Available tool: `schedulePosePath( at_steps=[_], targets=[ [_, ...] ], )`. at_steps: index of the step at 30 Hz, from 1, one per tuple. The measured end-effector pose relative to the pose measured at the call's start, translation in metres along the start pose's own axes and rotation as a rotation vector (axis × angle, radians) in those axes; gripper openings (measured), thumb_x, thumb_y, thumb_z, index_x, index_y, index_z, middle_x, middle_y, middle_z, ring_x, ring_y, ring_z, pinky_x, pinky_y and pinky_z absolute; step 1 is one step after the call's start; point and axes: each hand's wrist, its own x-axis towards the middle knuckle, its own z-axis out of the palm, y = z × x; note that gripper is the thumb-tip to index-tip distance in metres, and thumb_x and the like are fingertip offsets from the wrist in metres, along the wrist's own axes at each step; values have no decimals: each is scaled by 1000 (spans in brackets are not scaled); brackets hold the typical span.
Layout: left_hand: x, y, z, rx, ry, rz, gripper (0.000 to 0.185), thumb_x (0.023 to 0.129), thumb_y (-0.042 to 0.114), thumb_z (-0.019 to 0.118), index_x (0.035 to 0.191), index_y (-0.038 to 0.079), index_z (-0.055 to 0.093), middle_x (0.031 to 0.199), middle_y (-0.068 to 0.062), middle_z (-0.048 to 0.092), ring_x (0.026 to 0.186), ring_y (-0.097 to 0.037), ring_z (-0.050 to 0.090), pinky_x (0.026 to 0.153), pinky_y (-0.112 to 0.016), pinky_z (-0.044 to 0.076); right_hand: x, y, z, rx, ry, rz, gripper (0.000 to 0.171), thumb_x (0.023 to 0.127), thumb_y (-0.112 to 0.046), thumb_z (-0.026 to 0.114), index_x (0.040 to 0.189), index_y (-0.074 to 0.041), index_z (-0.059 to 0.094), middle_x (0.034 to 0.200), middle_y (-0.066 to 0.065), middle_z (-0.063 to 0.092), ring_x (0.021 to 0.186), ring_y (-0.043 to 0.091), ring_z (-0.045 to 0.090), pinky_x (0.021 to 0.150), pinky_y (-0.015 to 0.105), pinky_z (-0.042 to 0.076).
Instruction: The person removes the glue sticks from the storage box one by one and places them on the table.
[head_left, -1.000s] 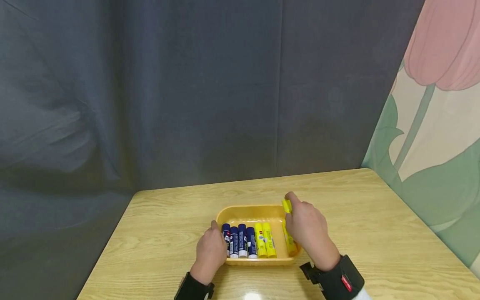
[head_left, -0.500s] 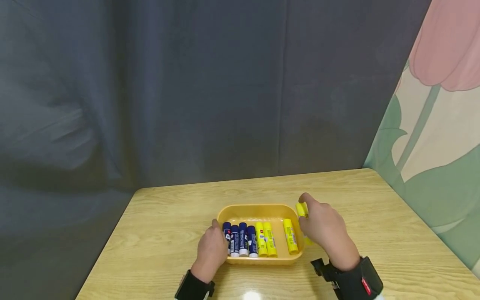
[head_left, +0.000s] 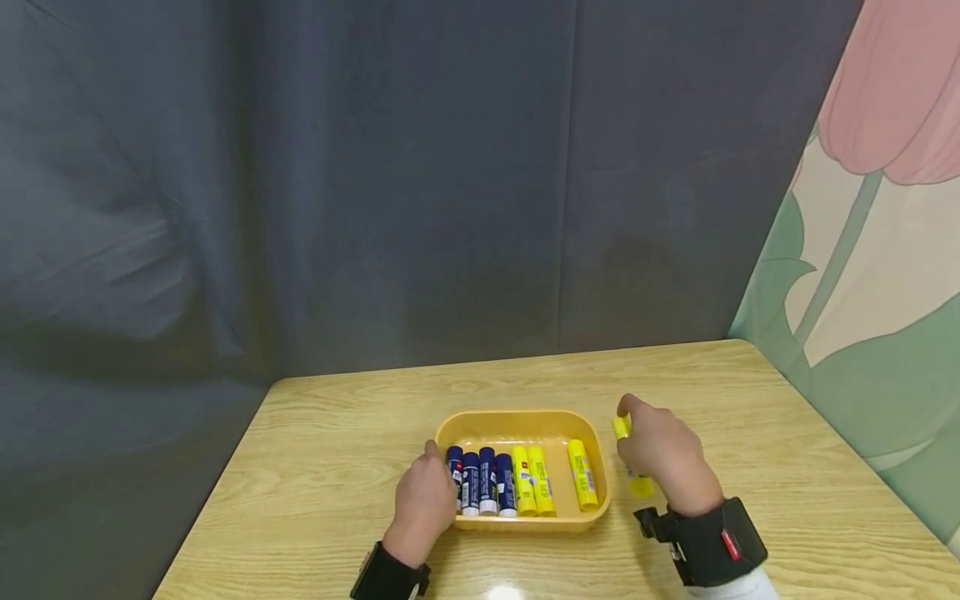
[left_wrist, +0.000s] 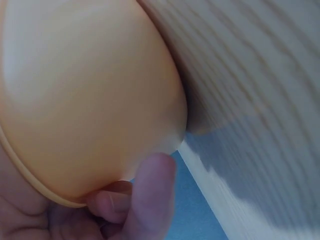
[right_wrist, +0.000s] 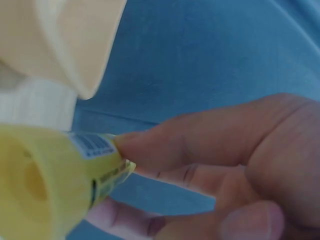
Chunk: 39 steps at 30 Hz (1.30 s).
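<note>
An orange tray sits on the wooden table with several blue glue sticks at its left and three yellow ones toward the right. My left hand grips the tray's near left rim; the left wrist view shows its fingers curled under the tray's edge. My right hand holds a yellow glue stick just outside the tray's right side, above the table. The right wrist view shows the stick pinched between the fingers.
A dark blue curtain hangs behind the table. A wall with a painted pink flower stands at the right. Bare wood lies to the right of the tray and behind it.
My right hand has carried a yellow glue stick from over the tray's right end out to the right, past the rim, and lower. The left hand has stayed on the tray.
</note>
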Motion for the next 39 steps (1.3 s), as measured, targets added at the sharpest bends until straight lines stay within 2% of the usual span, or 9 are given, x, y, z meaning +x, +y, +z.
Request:
schedulePosePath(
  at_steps=[4,11,17,25,39],
  targets=[
    [0,0,1,14,6,-8,40,97,7,54,128,-18,48,86,-24,66,71,-36,68,59,-45,55,10,8,5,-14,-8,11,42,86,-7,66,125,3,54,95,19,65,68,26,56,55,35,43],
    [1,-1,2,24,4,-17,39,98,9,53,127,-16,49,85,-23,66,72,-36,68,60,-46,54,24,20,17,-17,-36,31,40,85,-7,65,122,3,55,88,15,65,69,27,56,57,36,44],
    [2,-1,2,26,-5,-28,41,98,10,52,129,-17,48,88,-24,66,75,-36,69,62,-47,55,34,24,28,-17,-64,62,40,86,-8,65,122,3,56,89,15,64,72,27,56,59,37,44],
    [1,-1,2,25,1,-19,39,97,9,53,127,-17,49,87,-24,66,73,-37,68,60,-46,54,42,28,37,-20,-70,74,40,85,-7,66,122,5,56,93,18,65,73,27,56,61,38,45],
    [1,-1,1,20,4,-12,39,98,9,52,127,-18,49,84,-23,65,69,-35,67,57,-45,53,49,31,47,-16,-96,81,41,83,-8,67,121,2,56,90,16,63,73,29,56,61,39,44]
  ],
)
